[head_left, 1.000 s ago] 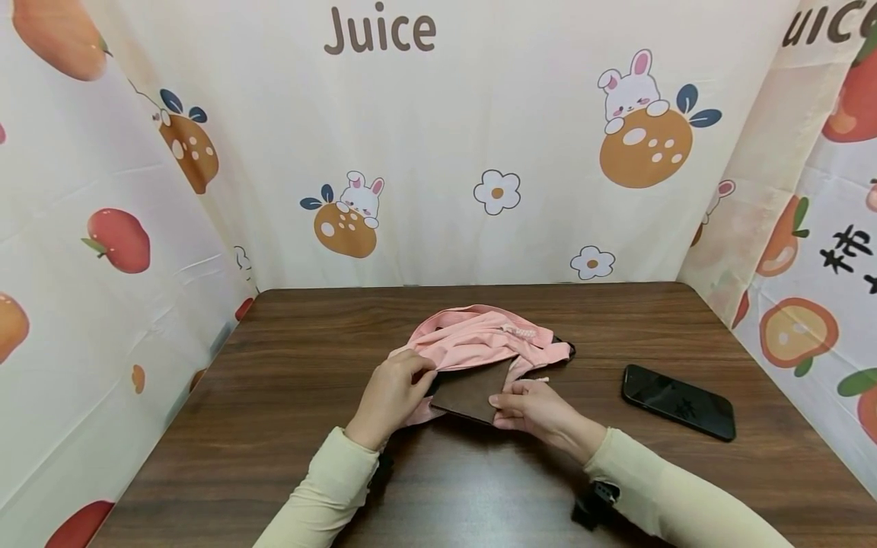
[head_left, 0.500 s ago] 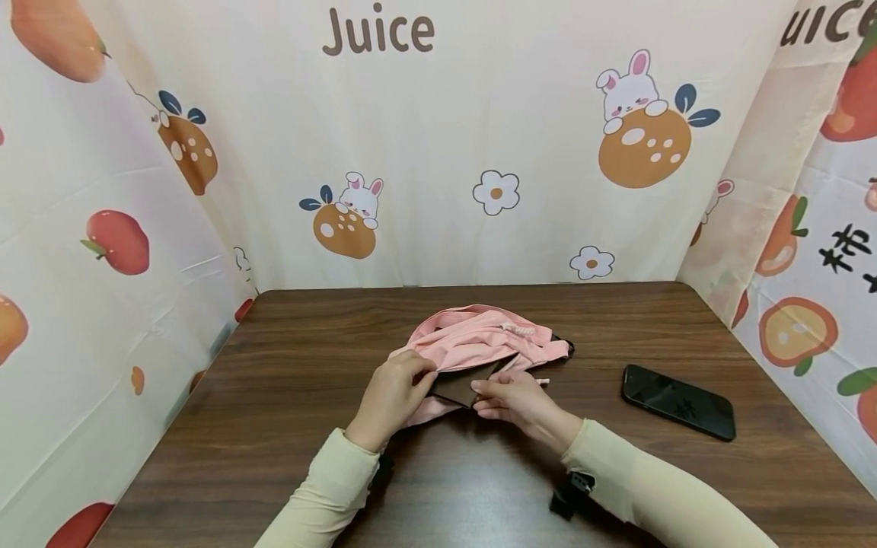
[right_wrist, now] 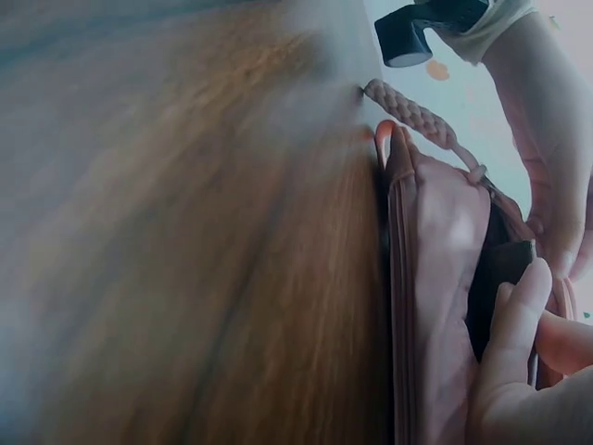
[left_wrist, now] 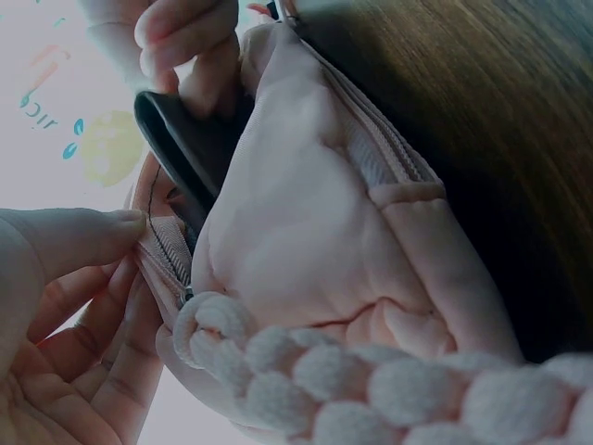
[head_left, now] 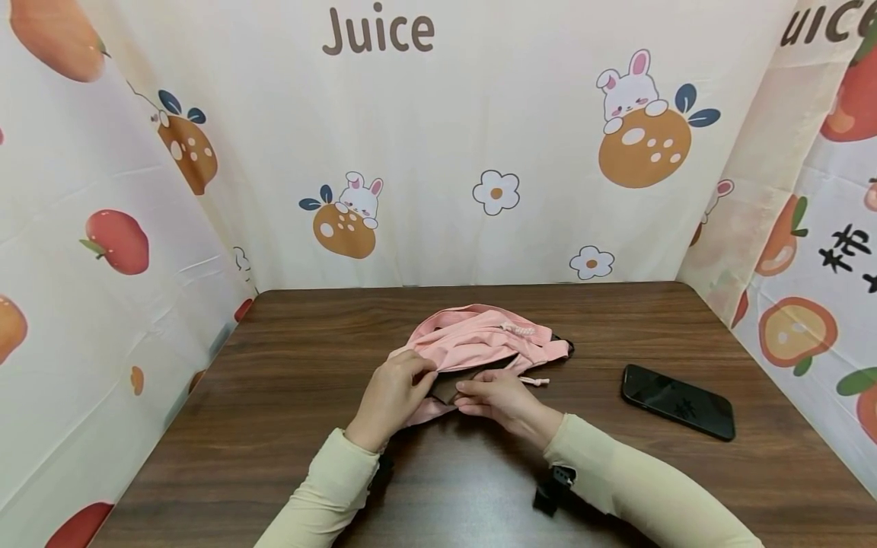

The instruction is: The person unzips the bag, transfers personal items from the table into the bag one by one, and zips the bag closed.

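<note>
A pink zippered bag [head_left: 473, 339] lies on the table with its front opening spread. My left hand [head_left: 390, 392] pinches the zipper edge of that opening between thumb and fingers, as the left wrist view shows. In my right hand [head_left: 503, 403] is a flat, dark brown wallet [left_wrist: 181, 139], gripped at its outer end between thumb and fingers. Most of the wallet sits inside the opening, hidden by the pink fabric. A thick braided zipper pull [left_wrist: 371, 389] hangs from the bag close to the left wrist camera.
A black phone [head_left: 678, 402] lies on the dark wooden table [head_left: 294, 358], to the right of the bag. A thin light cord [head_left: 534, 380] sticks out beside my right hand. Printed curtains [head_left: 425, 137] stand behind the table and at both sides.
My right hand has moved left and slightly away from me, sliding the wallet deeper into the bag, so less of it shows. My left hand stays in place on the edge.
</note>
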`<state>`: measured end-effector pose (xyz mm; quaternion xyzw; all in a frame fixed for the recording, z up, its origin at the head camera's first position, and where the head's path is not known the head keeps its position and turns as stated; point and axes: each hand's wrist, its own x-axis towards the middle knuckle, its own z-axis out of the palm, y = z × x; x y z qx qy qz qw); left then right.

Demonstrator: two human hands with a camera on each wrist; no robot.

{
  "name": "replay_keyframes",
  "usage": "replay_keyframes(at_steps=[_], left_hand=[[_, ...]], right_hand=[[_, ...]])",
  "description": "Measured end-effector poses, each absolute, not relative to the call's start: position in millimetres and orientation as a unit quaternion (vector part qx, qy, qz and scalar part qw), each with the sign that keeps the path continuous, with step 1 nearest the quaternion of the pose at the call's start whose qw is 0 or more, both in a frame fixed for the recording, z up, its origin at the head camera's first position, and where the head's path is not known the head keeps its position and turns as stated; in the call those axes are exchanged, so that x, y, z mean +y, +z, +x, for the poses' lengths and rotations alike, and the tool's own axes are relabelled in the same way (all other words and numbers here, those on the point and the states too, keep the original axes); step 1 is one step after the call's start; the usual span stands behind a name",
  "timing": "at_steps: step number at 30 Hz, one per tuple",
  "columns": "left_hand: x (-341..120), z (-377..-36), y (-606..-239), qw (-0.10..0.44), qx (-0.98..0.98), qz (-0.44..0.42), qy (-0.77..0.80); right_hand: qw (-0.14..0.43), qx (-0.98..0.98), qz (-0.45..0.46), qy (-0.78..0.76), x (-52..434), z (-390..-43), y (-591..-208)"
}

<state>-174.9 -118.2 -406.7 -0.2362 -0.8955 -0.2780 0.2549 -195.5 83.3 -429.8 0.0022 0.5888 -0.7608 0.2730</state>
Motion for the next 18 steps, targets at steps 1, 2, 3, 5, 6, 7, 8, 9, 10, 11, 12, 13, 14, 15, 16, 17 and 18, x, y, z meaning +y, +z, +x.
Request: replay_keyframes(at_steps=[1,2,3,5,6,7,8,9,10,11,12,13,14,15,16,17,18], left_hand=[[-118.1,-174.9,-406.8,0.255,-0.895,-0.237,-0.279],[-118.1,-174.8,-406.8,0.255,-0.895,-0.238,-0.279],[-118.1,-174.8,-406.8,0.255,-0.894,-0.238,-0.28],[-117.9,-174.8,-406.8,0.256,-0.894,-0.239,-0.28],[-117.9,-174.7,-406.8,0.257,-0.893,-0.239,-0.28],[-117.8,-174.6,-406.7,0.258,-0.893,-0.239,-0.28],[-117.7,-174.6,-406.7,0.259,-0.893,-0.239,-0.278],[-117.6,-174.6,-406.7,0.26,-0.893,-0.24,-0.277],[-117.6,-174.5,-406.7,0.261,-0.893,-0.24,-0.276],[-117.6,-174.4,-406.7,0.262,-0.893,-0.24,-0.276],[-117.6,-174.3,-406.8,0.262,-0.893,-0.241,-0.276],[-117.5,-174.3,-406.8,0.263,-0.892,-0.242,-0.276],[-117.5,-174.3,-406.9,0.263,-0.892,-0.243,-0.276],[-117.6,-174.3,-406.9,0.264,-0.892,-0.244,-0.276],[-117.6,-174.3,-406.9,0.264,-0.891,-0.244,-0.276],[-117.6,-174.4,-406.9,0.265,-0.891,-0.245,-0.276],[-117.6,-174.5,-406.8,0.266,-0.89,-0.246,-0.277]], right_hand=[[0.271,0.589,0.004,-0.761,80.5,-195.6,-430.0],[0.27,0.591,0.004,-0.76,78.0,-195.9,-430.4],[0.268,0.592,0.004,-0.76,75.5,-196.4,-431.0],[0.265,0.598,0.0,-0.757,70.7,-197.1,-431.9],[0.264,0.599,-0.003,-0.756,68.6,-197.5,-432.3],[0.263,0.6,-0.005,-0.756,66.8,-198.3,-432.7],[0.264,0.598,-0.008,-0.757,65.3,-199.3,-433.3],[0.266,0.596,-0.011,-0.758,64.1,-200.1,-433.6],[0.269,0.593,-0.012,-0.759,63.1,-201.0,-433.9],[0.273,0.59,-0.013,-0.76,62.3,-201.8,-434.4],[0.275,0.586,-0.013,-0.762,61.6,-202.5,-434.9],[0.278,0.582,-0.012,-0.764,61.1,-202.9,-435.2],[0.281,0.578,-0.011,-0.766,60.4,-203.3,-435.6],[0.281,0.575,-0.01,-0.768,59.6,-203.5,-435.6],[0.281,0.573,-0.009,-0.77,58.6,-203.8,-435.8],[0.279,0.57,-0.009,-0.773,57.2,-204.0,-435.9],[0.277,0.567,-0.008,-0.775,55.8,-204.4,-435.8]])
